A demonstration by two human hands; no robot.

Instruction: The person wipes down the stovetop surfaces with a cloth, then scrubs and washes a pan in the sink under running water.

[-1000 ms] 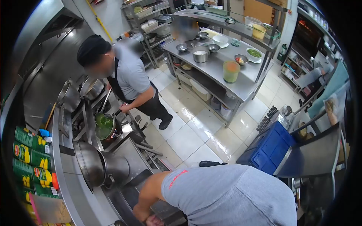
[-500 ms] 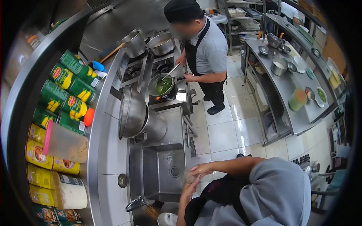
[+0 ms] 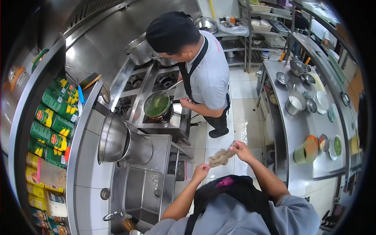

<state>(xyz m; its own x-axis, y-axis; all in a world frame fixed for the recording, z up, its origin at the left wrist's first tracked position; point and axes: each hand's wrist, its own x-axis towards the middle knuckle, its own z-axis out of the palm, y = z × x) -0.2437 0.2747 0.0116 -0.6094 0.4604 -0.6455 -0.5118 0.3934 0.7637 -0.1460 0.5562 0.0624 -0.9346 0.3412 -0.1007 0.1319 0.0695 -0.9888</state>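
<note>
A greyish-brown cloth (image 3: 221, 158) is stretched between my two hands, over the floor to the right of the sink. My left hand (image 3: 201, 171) is closed on its left end. On the upper right end, the fingers of my right hand (image 3: 241, 150) pinch the cloth. Below the hands lies my black apron with a pink mark. The metal sink (image 3: 143, 188) is to the left of my left hand, and I touch nothing in it.
A co-worker (image 3: 207, 66) stands at the stove, holding a pan of green food (image 3: 157, 105). Large pots (image 3: 137, 148) sit beside the sink. Cans (image 3: 51, 117) line the left shelf. On the right, a steel table (image 3: 291, 141) carries bowls and a greenish container (image 3: 305, 152).
The view has swung toward the sink and stove. My hands have come up from low in front, then moved apart, and the bunched cloth is now drawn out between them.
</note>
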